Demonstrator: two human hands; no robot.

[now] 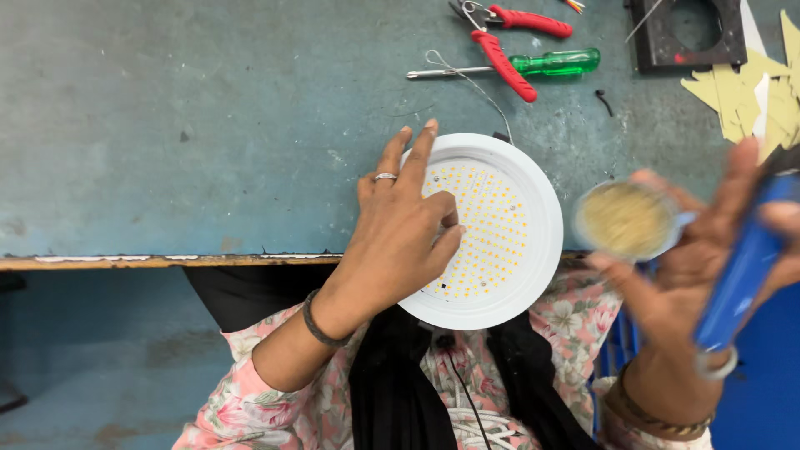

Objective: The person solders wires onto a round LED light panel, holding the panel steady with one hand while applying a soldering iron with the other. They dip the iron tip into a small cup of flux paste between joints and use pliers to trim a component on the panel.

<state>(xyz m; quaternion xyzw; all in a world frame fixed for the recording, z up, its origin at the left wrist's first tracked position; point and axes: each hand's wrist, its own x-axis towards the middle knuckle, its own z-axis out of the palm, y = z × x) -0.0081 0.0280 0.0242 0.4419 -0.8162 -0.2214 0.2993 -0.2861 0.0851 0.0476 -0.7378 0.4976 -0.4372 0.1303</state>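
A round white lamp panel (533, 217) with a grid of small yellow diodes lies at the front edge of the blue-grey table (208, 125), partly overhanging it. My left hand (400, 233) rests flat on the panel's left half, fingers spread, a ring on one finger. My right hand (692, 267), blurred, is raised at the right and holds a small round tin of yellowish paste (625, 219) in its fingers together with a blue-handled tool (746, 267).
At the table's far side lie red-handled pliers (508, 62), a green-handled screwdriver (550, 63) and a thin wire (467, 79). A black square frame (687, 33) and pale yellow paper pieces (750, 96) sit at the far right.
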